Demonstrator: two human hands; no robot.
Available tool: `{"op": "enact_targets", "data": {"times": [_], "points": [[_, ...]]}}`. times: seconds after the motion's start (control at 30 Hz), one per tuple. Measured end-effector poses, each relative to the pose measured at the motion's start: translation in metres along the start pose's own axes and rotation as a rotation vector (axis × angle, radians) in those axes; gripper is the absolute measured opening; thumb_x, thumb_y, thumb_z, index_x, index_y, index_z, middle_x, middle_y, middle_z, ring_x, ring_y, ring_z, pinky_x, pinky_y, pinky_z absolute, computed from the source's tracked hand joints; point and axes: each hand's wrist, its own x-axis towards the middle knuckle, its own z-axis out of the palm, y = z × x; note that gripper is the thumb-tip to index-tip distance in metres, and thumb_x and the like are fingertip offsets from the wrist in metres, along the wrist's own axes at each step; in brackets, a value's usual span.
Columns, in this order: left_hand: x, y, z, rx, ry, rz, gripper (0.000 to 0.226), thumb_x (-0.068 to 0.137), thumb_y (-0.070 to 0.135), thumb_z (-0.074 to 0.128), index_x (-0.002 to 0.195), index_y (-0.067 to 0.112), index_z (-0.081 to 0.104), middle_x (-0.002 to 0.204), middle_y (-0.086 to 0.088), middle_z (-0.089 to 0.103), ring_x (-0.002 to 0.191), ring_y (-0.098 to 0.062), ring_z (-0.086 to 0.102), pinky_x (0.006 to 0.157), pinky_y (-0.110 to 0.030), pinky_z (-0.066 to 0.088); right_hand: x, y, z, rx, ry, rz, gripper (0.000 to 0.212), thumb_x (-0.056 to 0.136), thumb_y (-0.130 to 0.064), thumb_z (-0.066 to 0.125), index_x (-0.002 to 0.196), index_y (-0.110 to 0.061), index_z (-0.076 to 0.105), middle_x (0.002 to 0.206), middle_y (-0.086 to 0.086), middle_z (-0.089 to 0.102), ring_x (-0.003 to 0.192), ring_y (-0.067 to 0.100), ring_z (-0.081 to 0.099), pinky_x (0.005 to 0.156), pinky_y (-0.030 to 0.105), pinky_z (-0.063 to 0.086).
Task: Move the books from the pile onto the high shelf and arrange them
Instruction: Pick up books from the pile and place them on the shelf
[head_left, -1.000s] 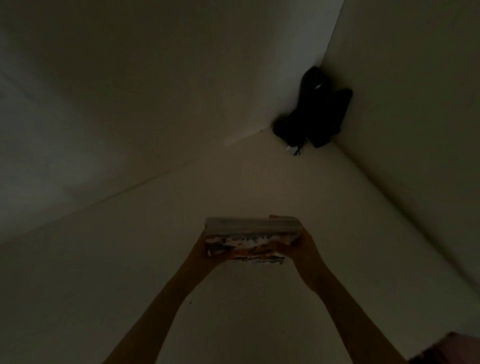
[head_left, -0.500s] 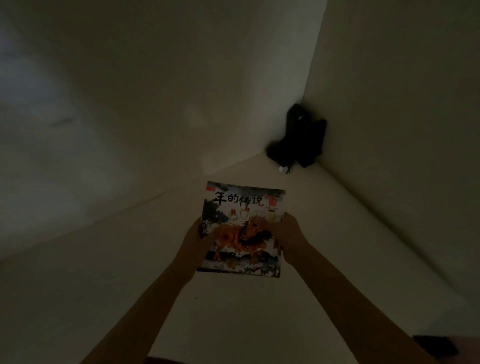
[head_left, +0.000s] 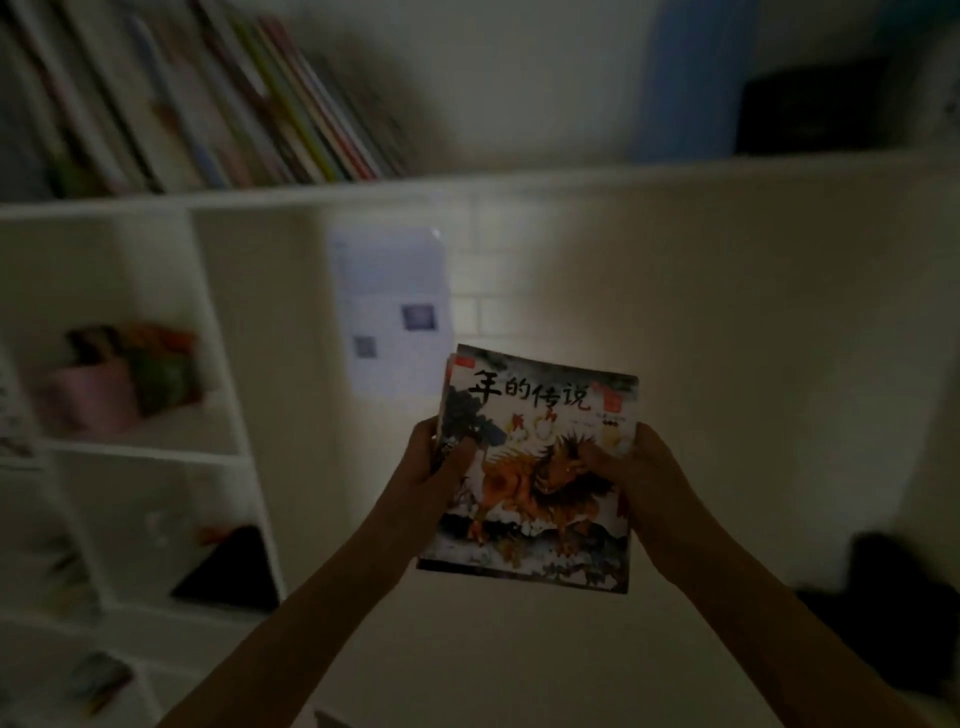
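Observation:
A small stack of picture books (head_left: 535, 499) is held up in front of me, its top cover showing an orange beast and black characters. My left hand (head_left: 434, 467) grips the stack's left edge, thumb on the cover. My right hand (head_left: 631, 470) grips its right edge the same way. Above, a white high shelf (head_left: 571, 179) runs across the view, and a row of leaning books (head_left: 223, 104) stands on its left part. The stack is below the shelf and to the right of that row.
White cubby compartments (head_left: 228, 395) at the left hold a pink and green bundle (head_left: 124, 384) and a dark flat object (head_left: 228, 566). A paper sheet (head_left: 389, 312) hangs on the wall. A blue panel (head_left: 691, 78) and dark box (head_left: 810, 111) sit on the shelf's right part.
The view has tilted down from the ceiling corner to the shelf and cubbies. Both hands have kept hold of the stack, which now faces me with its cover showing.

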Motion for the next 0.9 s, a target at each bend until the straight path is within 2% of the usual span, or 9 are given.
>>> {"op": "enact_targets", "data": {"times": [0.17,0.27,0.4,0.53,0.63,0.73,0.8,0.87,0.9], "points": [[0.007,0.09,-0.058,0.032,0.183,0.214,0.014,0.095,0.024,0.045,0.109,0.026,0.047,0.104,0.005,0.065,0.088,-0.007,0.068,0.074,-0.026,0.058,0.02,-0.086,0.075,0.034,-0.168,-0.16,0.036,0.085,-0.01,0.063,0.119,-0.005,0.053,0.112,0.012,0.066,0.099,0.027,0.065,0.077,0.037,0.056],[0.025,0.138,-0.085,0.037,0.22,0.34,0.016,0.093,0.027,0.046,0.109,0.028,0.048,0.098,0.009,0.066,0.082,-0.005,0.069,0.069,-0.023,0.058,0.037,-0.14,0.109,0.056,-0.256,-0.272,0.029,0.086,-0.005,0.06,0.115,-0.006,0.058,0.106,0.01,0.069,0.095,0.025,0.067,0.073,0.032,0.057],[0.064,0.185,-0.112,0.035,0.235,0.507,0.02,0.092,0.025,0.049,0.112,0.026,0.045,0.109,0.0,0.065,0.09,-0.014,0.069,0.073,-0.031,0.059,0.077,-0.205,0.147,0.03,-0.321,-0.409,0.027,0.086,-0.003,0.058,0.113,-0.008,0.062,0.104,0.01,0.07,0.093,0.025,0.068,0.076,0.035,0.055],[0.12,0.21,-0.121,-0.024,0.33,0.645,0.021,0.088,0.024,0.059,0.098,0.034,0.043,0.109,0.003,0.062,0.094,-0.014,0.066,0.077,-0.032,0.057,0.132,-0.252,0.177,-0.032,-0.317,-0.545,0.046,0.084,-0.007,0.063,0.128,-0.009,0.049,0.114,0.009,0.066,0.1,0.024,0.065,0.083,0.038,0.054],[0.176,0.218,-0.113,-0.111,0.453,0.658,0.022,0.087,0.023,0.062,0.093,0.032,0.043,0.105,0.003,0.061,0.097,-0.018,0.063,0.084,-0.041,0.054,0.177,-0.269,0.192,-0.183,-0.208,-0.659,0.055,0.088,-0.018,0.062,0.138,-0.013,0.037,0.13,0.006,0.052,0.115,0.023,0.054,0.1,0.04,0.044],[0.236,0.215,-0.097,-0.016,0.605,0.671,0.024,0.09,0.024,0.059,0.107,0.021,0.043,0.104,0.002,0.054,0.099,-0.015,0.057,0.09,-0.035,0.049,0.217,-0.272,0.193,-0.742,0.184,-0.81,0.073,0.083,-0.031,0.069,0.142,-0.014,0.03,0.136,0.015,0.038,0.126,0.031,0.039,0.103,0.039,0.037],[0.271,0.207,-0.085,0.163,0.761,0.679,0.026,0.092,0.024,0.055,0.112,0.014,0.042,0.101,0.004,0.044,0.095,-0.01,0.047,0.082,-0.024,0.041,0.23,-0.264,0.191,-0.79,0.137,-0.748,0.061,0.085,-0.029,0.066,0.137,-0.015,0.037,0.131,0.015,0.043,0.116,0.029,0.047,0.092,0.033,0.042],[0.295,0.205,-0.074,0.31,0.903,0.687,0.022,0.094,0.023,0.051,0.11,0.009,0.045,0.096,0.0,0.042,0.091,-0.012,0.043,0.079,-0.026,0.039,0.237,-0.252,0.191,-0.66,-0.064,-0.589,0.043,0.09,-0.034,0.058,0.128,-0.018,0.045,0.12,0.009,0.054,0.097,0.025,0.057,0.077,0.029,0.045],[0.303,0.205,-0.07,0.377,0.957,0.676,0.022,0.094,0.023,0.05,0.108,0.005,0.049,0.096,-0.006,0.047,0.093,-0.018,0.047,0.084,-0.03,0.042,0.239,-0.248,0.191,-0.602,-0.148,-0.507,0.037,0.092,-0.039,0.053,0.123,-0.019,0.049,0.115,0.008,0.058,0.09,0.024,0.06,0.073,0.029,0.048]]}}
